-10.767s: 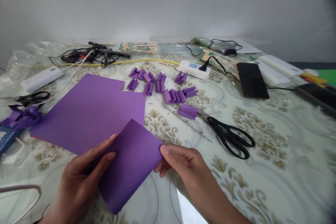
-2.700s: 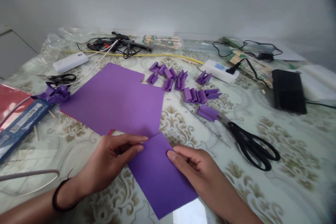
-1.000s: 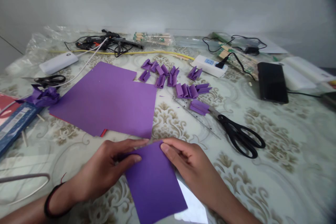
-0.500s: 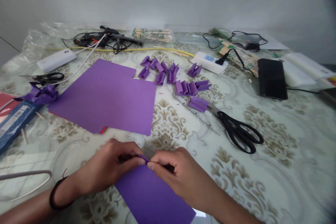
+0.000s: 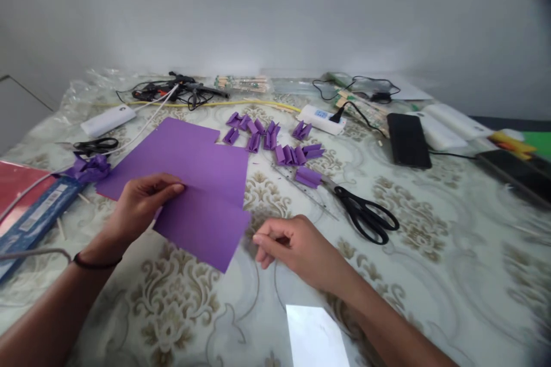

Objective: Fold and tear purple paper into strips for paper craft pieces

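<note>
Pinched in my left hand [image 5: 146, 203] is one corner of a purple sheet [image 5: 206, 226], which overlaps the larger purple sheets [image 5: 185, 155] lying on the patterned table. Just right of that sheet, my right hand [image 5: 286, 243] is raised apart from it, fingers curled with thumb and forefinger together; whether anything small is between them cannot be made out. Several folded purple paper pieces [image 5: 290, 155] stand in a cluster beyond my hands. Black-handled scissors [image 5: 368, 212] lie to their right, near a folded piece [image 5: 308, 177] and a clear ruler [image 5: 310, 195].
A white power strip [image 5: 322, 119] with a black plug and a black phone [image 5: 408, 140] lie at the back right. On the left are a white power bank [image 5: 108, 120], small scissors [image 5: 97, 145], crumpled purple paper [image 5: 90, 167] and a blue box [image 5: 41, 218].
My left hand has moved left and away from me with the purple sheet, which has turned and now overlaps the others. My right hand has let go of it. The view has shifted.
</note>
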{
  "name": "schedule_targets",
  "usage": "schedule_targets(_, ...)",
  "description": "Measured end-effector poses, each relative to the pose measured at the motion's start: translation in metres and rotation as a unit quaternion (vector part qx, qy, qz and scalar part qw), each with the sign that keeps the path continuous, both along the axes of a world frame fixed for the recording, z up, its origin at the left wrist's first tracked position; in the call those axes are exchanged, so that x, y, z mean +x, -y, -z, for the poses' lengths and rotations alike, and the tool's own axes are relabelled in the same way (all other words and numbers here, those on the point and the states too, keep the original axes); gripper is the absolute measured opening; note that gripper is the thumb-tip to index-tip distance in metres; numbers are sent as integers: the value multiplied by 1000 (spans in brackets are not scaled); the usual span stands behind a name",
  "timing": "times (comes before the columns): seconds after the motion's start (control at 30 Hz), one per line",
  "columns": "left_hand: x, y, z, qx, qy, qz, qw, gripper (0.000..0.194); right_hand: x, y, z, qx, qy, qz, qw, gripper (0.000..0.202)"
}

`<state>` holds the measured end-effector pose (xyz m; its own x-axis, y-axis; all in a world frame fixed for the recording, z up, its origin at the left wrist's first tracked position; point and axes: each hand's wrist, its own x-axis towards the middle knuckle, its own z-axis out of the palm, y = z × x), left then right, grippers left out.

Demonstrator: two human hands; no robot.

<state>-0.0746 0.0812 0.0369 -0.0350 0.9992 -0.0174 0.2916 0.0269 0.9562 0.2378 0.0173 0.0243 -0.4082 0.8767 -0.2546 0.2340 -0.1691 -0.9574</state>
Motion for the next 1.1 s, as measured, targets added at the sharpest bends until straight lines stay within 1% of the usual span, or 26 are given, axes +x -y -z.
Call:
schedule_targets(0.07,0,-3,1,-2,28,-40,999,34,2,-4,1,28,-18,32,999,29)
schedule_targets(0.17,7,-2,5,-23,69,-59,996,45,3,-5,4,64,-76,68,993,20)
schedule_targets(0.27,17,3,10,-49,110,-56,991,51,-2,-2,8,103,-105,56,988,54)
schedule_targets(0.3,19,5,11,-56,120,-52,990,51,-4,0,9,127,-98,51,986,59)
schedule_targets(0.33,21,7,11,-64,129,-46,988,51,-5,1,9,156,-87,50,983,59)
schedule_targets(0.4,24,11,11,-83,139,-29,986,50,-7,2,10,224,-66,67,970,52)
schedule_targets(0.47,27,15,8,-107,138,0,985,50,-6,3,8,286,-58,89,952,41)
schedule_targets(0.53,30,18,5,-130,128,35,983,50,-4,3,4,316,-61,112,940,27)
schedule_targets(0.6,33,21,0,-140,109,65,982,48,-3,5,-2,305,-70,137,940,10)
schedule_targets(0.63,34,23,-2,-137,99,82,982,46,-2,6,-4,291,-75,147,943,10)
schedule_targets(0.67,35,24,-4,-128,93,97,983,46,-2,7,-7,274,-79,153,946,17)
schedule_targets(0.7,34,25,-5,-117,95,115,982,51,-2,8,-9,259,-82,154,950,23)
schedule_targets(0.77,31,28,-7,-102,121,156,975,68,-3,9,-12,232,-84,147,958,29)
schedule_targets(0.8,28,30,-7,-93,138,172,971,72,-3,9,-12,223,-83,143,961,31)
schedule_targets(0.83,25,32,-7,-83,146,185,968,71,-4,9,-13,216,-80,139,963,31)
schedule_targets(0.87,23,34,-7,-66,134,198,969,64,-4,9,-13,209,-76,136,965,32)
schedule_targets(0.9,20,37,-7,-46,102,206,972,55,-5,8,-12,204,-71,134,967,32)
schedule_targets(0.93,19,39,-8,-30,47,217,975,48,-5,8,-12,199,-65,134,969,32)
schedule_targets(1.0,20,44,-9,-17,-58,237,970,45,-6,7,-11,193,-54,135,970,32)
schedule_targets(1.03,22,45,-9,-12,-92,249,964,45,-6,7,-11,192,-48,137,971,32)
schedule_targets(1.1,28,48,-10,2,-121,264,957,40,-6,8,-12,198,-35,139,970,32)
